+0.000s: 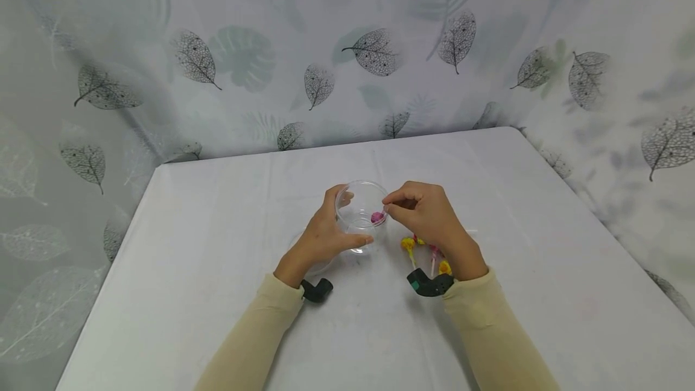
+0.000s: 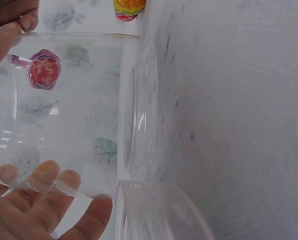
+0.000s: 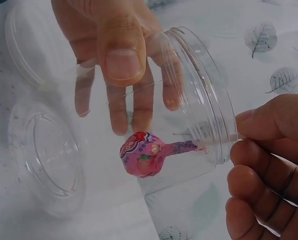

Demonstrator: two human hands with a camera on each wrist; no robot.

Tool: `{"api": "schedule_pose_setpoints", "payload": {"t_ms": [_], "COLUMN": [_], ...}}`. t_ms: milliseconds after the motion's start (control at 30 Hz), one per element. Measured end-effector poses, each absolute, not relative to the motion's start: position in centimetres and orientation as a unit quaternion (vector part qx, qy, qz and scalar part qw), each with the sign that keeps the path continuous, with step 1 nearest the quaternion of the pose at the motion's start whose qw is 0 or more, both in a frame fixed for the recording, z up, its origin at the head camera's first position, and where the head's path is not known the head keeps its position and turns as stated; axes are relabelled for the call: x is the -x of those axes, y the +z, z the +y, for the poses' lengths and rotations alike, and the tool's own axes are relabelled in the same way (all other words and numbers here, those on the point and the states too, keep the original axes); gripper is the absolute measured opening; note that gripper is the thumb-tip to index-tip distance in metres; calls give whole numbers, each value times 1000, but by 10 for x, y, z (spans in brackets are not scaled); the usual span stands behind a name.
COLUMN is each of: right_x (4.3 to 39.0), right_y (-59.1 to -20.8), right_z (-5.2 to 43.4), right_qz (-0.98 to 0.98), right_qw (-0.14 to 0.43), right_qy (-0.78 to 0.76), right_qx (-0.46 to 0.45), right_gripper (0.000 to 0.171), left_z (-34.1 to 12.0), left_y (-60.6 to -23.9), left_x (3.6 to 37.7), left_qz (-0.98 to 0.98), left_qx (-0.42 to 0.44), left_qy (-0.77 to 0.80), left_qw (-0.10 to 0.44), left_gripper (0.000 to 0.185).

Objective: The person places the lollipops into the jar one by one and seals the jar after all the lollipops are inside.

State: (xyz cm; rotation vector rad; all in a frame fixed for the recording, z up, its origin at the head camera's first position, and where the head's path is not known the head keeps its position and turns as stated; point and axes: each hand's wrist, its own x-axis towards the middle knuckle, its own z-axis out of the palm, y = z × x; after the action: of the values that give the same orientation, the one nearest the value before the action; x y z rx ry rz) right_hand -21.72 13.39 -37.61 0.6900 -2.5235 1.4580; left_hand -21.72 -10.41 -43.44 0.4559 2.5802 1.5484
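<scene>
While the left hand (image 1: 320, 237) wraps its grip around the clear round plastic jar (image 1: 361, 213) and tips its mouth sideways, the right hand (image 1: 426, 210) pinches the stick of a pink wrapped lollipop (image 3: 141, 154) whose head is already inside the jar, just past the rim from the pinching fingertips (image 3: 256, 122). To do it well, I think the jar should stay steady and the sweet go deep before the pinch lets go. More bright lollipops (image 1: 409, 245) lie under the right wrist on the white bench (image 1: 217, 294); a clear lid (image 3: 49, 155) rests beside the jar.
</scene>
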Motion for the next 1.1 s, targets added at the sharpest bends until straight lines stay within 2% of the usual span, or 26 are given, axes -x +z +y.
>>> {"api": "schedule_pose_setpoints", "payload": {"t_ms": [433,733,1100], "right_x": [215,212,206], "right_y": [-373,-372,-389], "right_z": [139,152,168], "right_qz": [-850,-884,-924], "right_qw": [62,65,-11], "right_qy": [473,426,351], "right_qx": [-222,-178,-152], "right_gripper": [11,13,8], "left_z": [-101,-99,-102], "left_y": [-436,-436,-436], "left_x": [218,217,218], "left_qz": [843,848,851], "left_qx": [-149,-137,-137], "left_qy": [514,509,505], "left_qw": [49,52,48], "left_gripper": [110,109,110]}}
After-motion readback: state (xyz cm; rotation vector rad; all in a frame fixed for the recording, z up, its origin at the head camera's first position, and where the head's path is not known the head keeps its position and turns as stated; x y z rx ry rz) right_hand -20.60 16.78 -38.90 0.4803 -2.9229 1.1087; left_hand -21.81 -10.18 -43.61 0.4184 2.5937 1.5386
